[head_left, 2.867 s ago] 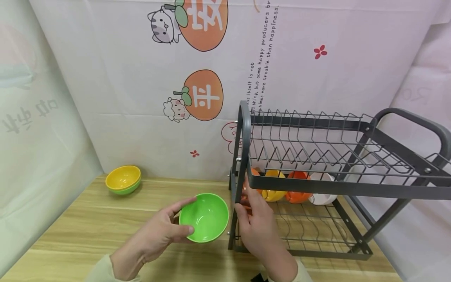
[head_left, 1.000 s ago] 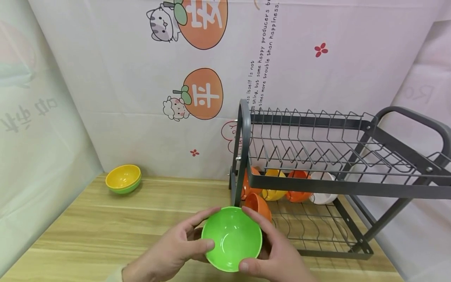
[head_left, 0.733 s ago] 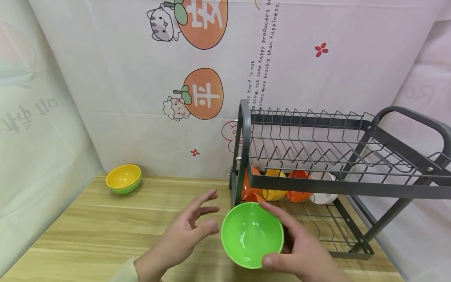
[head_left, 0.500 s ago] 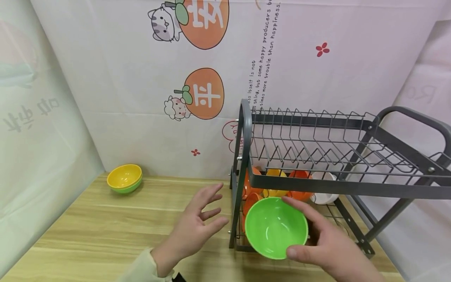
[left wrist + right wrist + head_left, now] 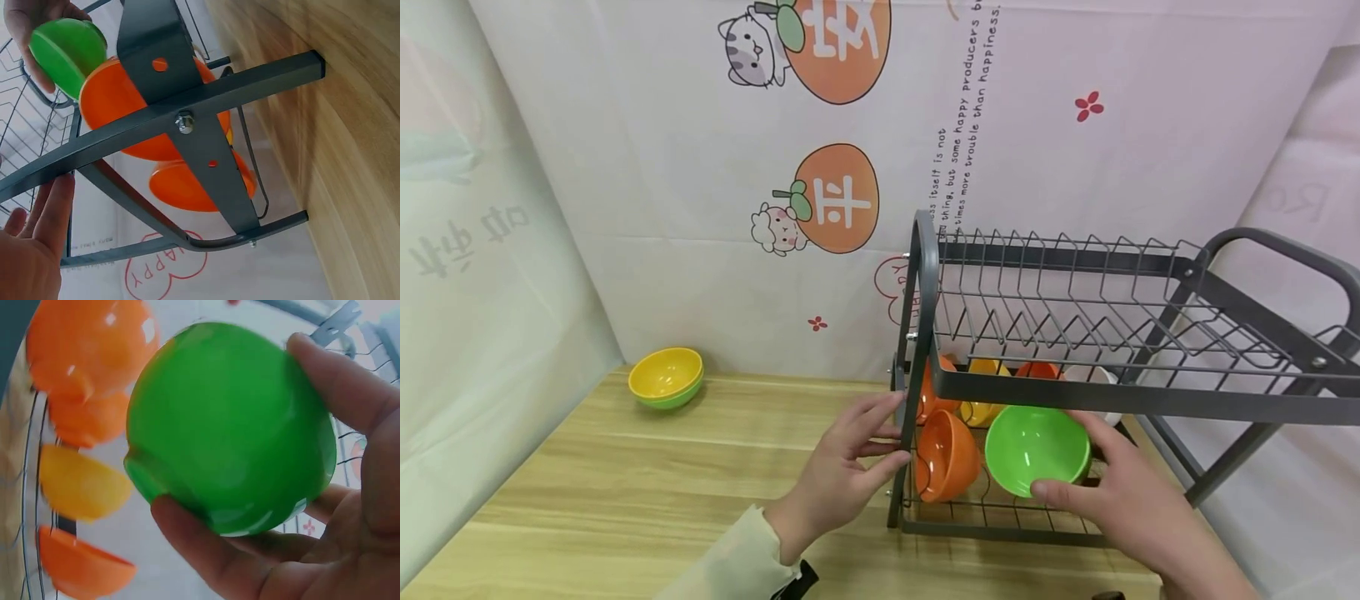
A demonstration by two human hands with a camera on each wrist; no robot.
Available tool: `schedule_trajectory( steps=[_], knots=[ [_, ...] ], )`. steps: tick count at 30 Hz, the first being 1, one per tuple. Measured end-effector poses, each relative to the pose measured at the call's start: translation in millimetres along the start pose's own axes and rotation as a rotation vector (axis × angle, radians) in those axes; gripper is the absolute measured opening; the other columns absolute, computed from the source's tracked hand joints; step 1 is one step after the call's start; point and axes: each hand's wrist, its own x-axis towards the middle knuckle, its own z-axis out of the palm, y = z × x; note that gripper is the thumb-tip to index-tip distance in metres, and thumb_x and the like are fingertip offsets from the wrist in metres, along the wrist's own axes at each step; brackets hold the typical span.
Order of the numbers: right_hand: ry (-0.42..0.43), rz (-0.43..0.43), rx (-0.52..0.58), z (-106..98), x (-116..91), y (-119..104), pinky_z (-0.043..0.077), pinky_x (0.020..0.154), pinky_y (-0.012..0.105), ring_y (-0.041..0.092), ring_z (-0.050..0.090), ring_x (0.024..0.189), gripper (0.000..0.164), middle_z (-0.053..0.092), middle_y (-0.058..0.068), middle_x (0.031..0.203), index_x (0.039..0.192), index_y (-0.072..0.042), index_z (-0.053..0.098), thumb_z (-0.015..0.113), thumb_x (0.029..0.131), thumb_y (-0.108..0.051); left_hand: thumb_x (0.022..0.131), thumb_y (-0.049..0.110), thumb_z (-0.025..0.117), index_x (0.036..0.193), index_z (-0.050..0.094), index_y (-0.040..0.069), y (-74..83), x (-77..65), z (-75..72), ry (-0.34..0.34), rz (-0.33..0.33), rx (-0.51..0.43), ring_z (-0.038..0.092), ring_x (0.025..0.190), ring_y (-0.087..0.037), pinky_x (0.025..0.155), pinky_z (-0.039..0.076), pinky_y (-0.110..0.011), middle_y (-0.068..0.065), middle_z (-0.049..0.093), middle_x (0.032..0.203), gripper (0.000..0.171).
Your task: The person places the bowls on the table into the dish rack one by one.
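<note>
My right hand (image 5: 1138,492) grips a bright green bowl (image 5: 1036,450), thumb at the near rim and fingers behind. The bowl is tilted with its mouth towards me, in the lower tier of the dark metal dish rack (image 5: 917,350). In the right wrist view, fingertips curl around the bowl's outside (image 5: 231,425). Just left of it, an orange bowl (image 5: 946,457) stands on edge in the same tier. My left hand (image 5: 850,467) is at the rack's left post, fingers extended; the left wrist view shows fingertips against the frame bar (image 5: 94,140).
Behind in the lower tier stand another orange bowl (image 5: 929,400), a yellow bowl (image 5: 983,408), a red-orange bowl (image 5: 1037,371) and a white bowl (image 5: 1093,375). The wire upper tier (image 5: 1075,308) overhangs them. Far left on the table sits a yellow bowl (image 5: 666,373) nested in a green one (image 5: 673,400).
The green bowl has passed from my left hand to my right, which has carried it rightward into the lower tier. My left hand has let go and moved to the rack's left post.
</note>
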Motion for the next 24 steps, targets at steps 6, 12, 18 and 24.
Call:
schedule_trajectory(
  steps=[6,12,18,24],
  knots=[
    [0.118,-0.102,-0.156,11,9,10,0.051,0.078,0.063,0.044,0.055,0.109,0.103,0.047,0.026,0.138,0.148,-0.005,0.040,0.086,0.070,-0.055,0.086,-0.014,0.069,0.149,0.047,0.013,-3.7,1.9,2.6,0.010,0.094,0.109,0.066,0.093,-0.024,0.074,0.059,-0.027,-0.012,0.055,0.130,0.072],
    [0.111,-0.137,-0.192,26,16,11,0.045,0.085,0.072,0.050,0.047,0.119,0.104,0.041,0.024,0.147,0.150,-0.012,0.042,0.091,0.065,-0.046,0.083,-0.016,0.071,0.148,0.048,0.011,-7.4,2.7,4.4,0.043,0.158,0.210,0.067,0.088,-0.021,0.070,0.059,-0.023,-0.012,0.060,0.120,0.074],
    [0.072,-0.105,-0.244,38,22,10,0.048,0.081,0.072,0.062,0.039,0.122,0.107,0.031,0.030,0.151,0.153,-0.014,0.040,0.093,0.063,-0.039,0.081,-0.017,0.072,0.147,0.049,0.010,-10.9,2.5,6.4,0.068,0.206,0.259,0.067,0.084,-0.021,0.068,0.059,-0.022,-0.014,0.061,0.115,0.076],
    [0.093,-0.158,-0.285,46,26,11,0.050,0.082,0.069,0.059,0.045,0.118,0.104,0.037,0.026,0.150,0.149,-0.013,0.046,0.095,0.060,-0.033,0.080,-0.017,0.072,0.149,0.047,0.012,-11.8,2.3,7.3,0.071,0.216,0.265,0.067,0.083,-0.021,0.067,0.058,-0.022,-0.014,0.061,0.113,0.078]
  ],
)
